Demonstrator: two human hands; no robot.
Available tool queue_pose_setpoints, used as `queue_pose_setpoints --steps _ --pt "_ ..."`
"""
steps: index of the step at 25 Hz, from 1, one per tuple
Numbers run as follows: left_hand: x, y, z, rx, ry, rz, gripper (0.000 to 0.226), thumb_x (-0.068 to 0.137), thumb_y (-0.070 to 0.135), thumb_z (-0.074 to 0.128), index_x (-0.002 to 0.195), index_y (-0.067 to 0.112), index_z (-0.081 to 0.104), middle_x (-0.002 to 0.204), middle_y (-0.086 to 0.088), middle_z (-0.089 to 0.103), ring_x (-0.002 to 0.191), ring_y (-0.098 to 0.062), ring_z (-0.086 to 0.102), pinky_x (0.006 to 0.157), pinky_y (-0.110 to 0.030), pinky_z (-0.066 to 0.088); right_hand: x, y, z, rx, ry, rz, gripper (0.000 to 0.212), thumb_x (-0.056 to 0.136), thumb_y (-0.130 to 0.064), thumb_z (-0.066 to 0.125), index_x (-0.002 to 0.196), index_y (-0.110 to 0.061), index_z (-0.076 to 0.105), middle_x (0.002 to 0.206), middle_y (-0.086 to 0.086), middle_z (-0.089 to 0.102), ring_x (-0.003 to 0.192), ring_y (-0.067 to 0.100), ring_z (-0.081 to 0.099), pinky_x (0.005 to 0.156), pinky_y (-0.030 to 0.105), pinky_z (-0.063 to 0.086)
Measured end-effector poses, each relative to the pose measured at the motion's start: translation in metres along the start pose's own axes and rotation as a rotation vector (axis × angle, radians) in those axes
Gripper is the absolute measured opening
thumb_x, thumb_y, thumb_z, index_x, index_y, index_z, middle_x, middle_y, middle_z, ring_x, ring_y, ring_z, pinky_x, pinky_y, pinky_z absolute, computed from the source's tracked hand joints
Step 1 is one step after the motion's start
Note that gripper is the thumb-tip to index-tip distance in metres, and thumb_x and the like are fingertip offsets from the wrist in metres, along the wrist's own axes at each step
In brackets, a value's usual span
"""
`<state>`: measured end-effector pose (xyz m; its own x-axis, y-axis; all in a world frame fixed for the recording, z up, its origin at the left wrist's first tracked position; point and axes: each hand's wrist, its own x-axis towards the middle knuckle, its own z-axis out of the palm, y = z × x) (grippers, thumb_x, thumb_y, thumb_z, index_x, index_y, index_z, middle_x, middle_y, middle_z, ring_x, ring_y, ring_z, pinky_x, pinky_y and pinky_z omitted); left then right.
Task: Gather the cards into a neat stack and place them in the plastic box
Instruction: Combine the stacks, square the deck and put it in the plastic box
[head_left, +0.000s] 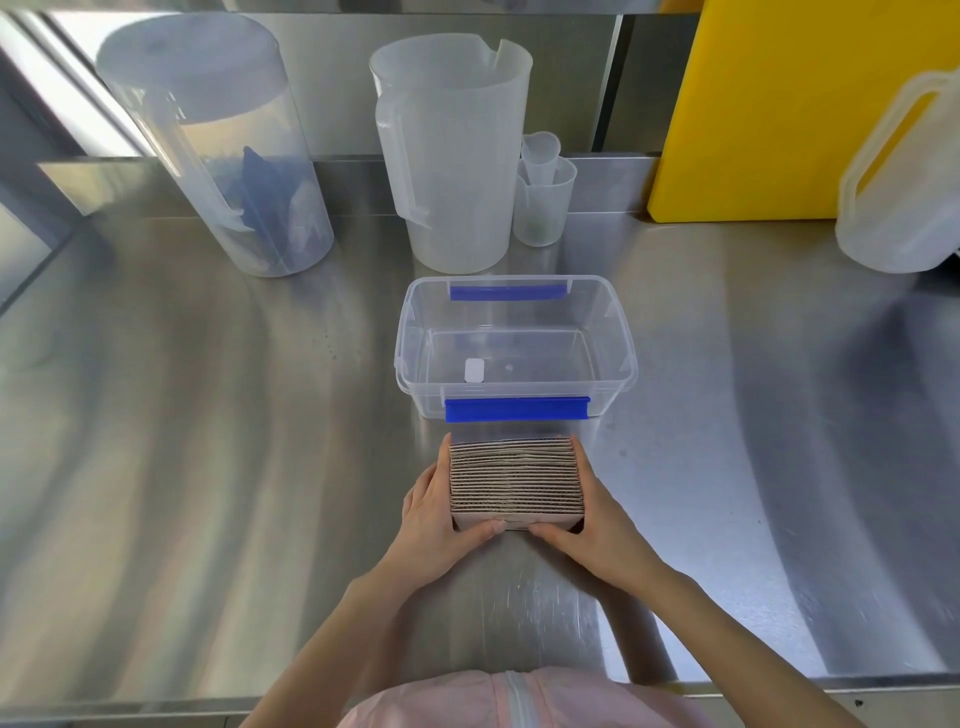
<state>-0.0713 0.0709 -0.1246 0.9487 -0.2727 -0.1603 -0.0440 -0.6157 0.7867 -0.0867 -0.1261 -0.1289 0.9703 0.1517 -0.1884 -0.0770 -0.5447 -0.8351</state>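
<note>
A block of brown corrugated cards (514, 477) stands on edge on the steel counter, pressed together between both hands. My left hand (439, 512) clasps its left side with the thumb along the near face. My right hand (592, 525) clasps the right side, thumb also on the near face. Just beyond the cards sits the clear plastic box (621, 332) with blue clips, open at the top, with only a small white sticker on its floor.
Behind the box stand a lidded clear pitcher (218, 150), a large translucent measuring jug (452, 156) and small nested beakers (545, 197). A yellow board (769, 104) leans on the back wall. A white jug (904, 182) stands at the right edge.
</note>
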Motion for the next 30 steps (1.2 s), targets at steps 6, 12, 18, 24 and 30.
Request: queue_pose_setpoints --steps 6,12,18,24,30 --pt "0.003 -0.002 -0.004 0.049 0.02 0.026 0.097 0.071 0.047 0.066 0.137 0.037 -0.004 0.151 0.006 0.023 0.139 -0.016 0.017 0.115 -0.038 0.01 -0.001 -0.007 0.001 -0.022 0.066 -0.028 0.081 0.063 -0.064 0.061 0.121 -0.065 0.004 0.116 -0.049 0.025 0.106 -0.028 0.034 0.079 -0.007 0.03" --pt "0.004 -0.004 -0.004 0.065 -0.002 -0.012 0.094 0.069 0.049 0.067 0.14 0.024 0.01 0.145 0.007 0.031 0.135 -0.017 0.021 0.114 -0.039 0.013 0.001 -0.006 0.0 -0.005 0.054 -0.047 0.073 0.066 -0.051 0.069 0.124 -0.049 0.026 0.122 -0.034 0.047 0.113 -0.01 0.046 0.095 0.01 0.038" --pt "0.002 0.009 -0.015 -0.211 -0.023 -0.055 0.07 0.059 0.033 0.079 0.112 0.042 0.033 0.118 0.013 0.052 0.111 -0.007 0.048 0.095 -0.02 0.042 -0.003 -0.011 -0.012 0.038 0.03 0.024 0.076 0.057 -0.043 0.077 0.106 -0.07 0.025 0.101 -0.052 0.046 0.098 -0.029 0.041 0.07 -0.01 0.032" --pt "0.002 0.02 -0.023 -0.48 -0.039 -0.111 0.061 0.067 0.007 0.075 0.102 0.033 0.032 0.102 0.013 0.055 0.081 0.018 0.059 0.065 -0.003 0.047 -0.001 -0.02 -0.018 0.254 -0.083 0.097 0.065 0.061 -0.031 0.08 0.102 -0.052 0.034 0.104 -0.031 0.044 0.097 -0.007 0.05 0.064 0.0 0.045" --pt "0.003 0.028 -0.037 -0.561 0.014 -0.113 0.049 0.069 0.005 0.072 0.093 0.031 0.039 0.097 0.011 0.058 0.076 0.015 0.062 0.059 -0.005 0.048 0.001 -0.051 -0.036 0.412 -0.184 0.114 0.055 0.061 -0.034 0.072 0.104 -0.041 0.04 0.108 -0.023 0.049 0.096 -0.005 0.055 0.066 0.008 0.051"
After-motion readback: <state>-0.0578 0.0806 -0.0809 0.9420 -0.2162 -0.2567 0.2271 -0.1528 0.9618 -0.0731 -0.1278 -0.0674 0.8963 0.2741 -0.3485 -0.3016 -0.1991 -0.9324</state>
